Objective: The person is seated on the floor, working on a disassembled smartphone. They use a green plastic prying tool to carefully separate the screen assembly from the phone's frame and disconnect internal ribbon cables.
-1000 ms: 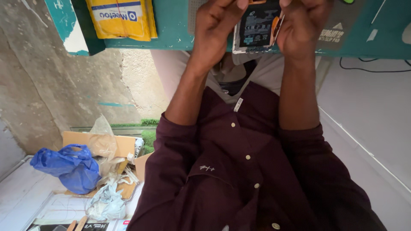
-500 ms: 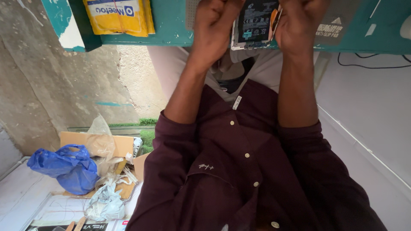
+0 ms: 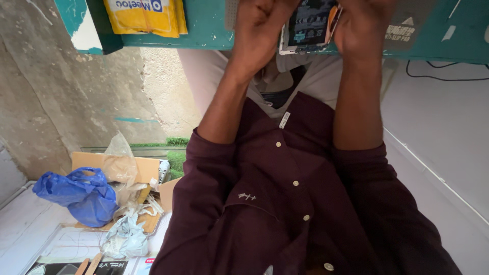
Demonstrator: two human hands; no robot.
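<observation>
Setting: a rough plastered wall (image 3: 76,97) stood at the left, a teal work surface (image 3: 214,25) ran along the top of the view, and pale floor lay at the right with a black cable (image 3: 443,76) across it.
Device: an opened phone-like device (image 3: 308,23) with dark inner parts showing sat at the top centre, over the teal surface, between both hands.
Left hand: the left hand (image 3: 260,25) was curled closed around the device's left edge.
Right hand: the right hand (image 3: 364,25) gripped the device's right edge, fingers closed on it.
Clothing: dark maroon buttoned shirt (image 3: 285,203), sleeves pushed up the forearms.
Yellow packet: a yellow packet (image 3: 147,15) lay on the teal surface, well apart from the hands.
Cardboard box: an open cardboard box (image 3: 137,170) at lower left held crumpled clear plastic (image 3: 119,163); what else was inside could not be told.
Blue bag: a knotted blue plastic bag (image 3: 76,196) rested just beside the box, contents hidden.
White wrap: a crumpled whitish wrap (image 3: 125,237) lay in front of the box.
</observation>
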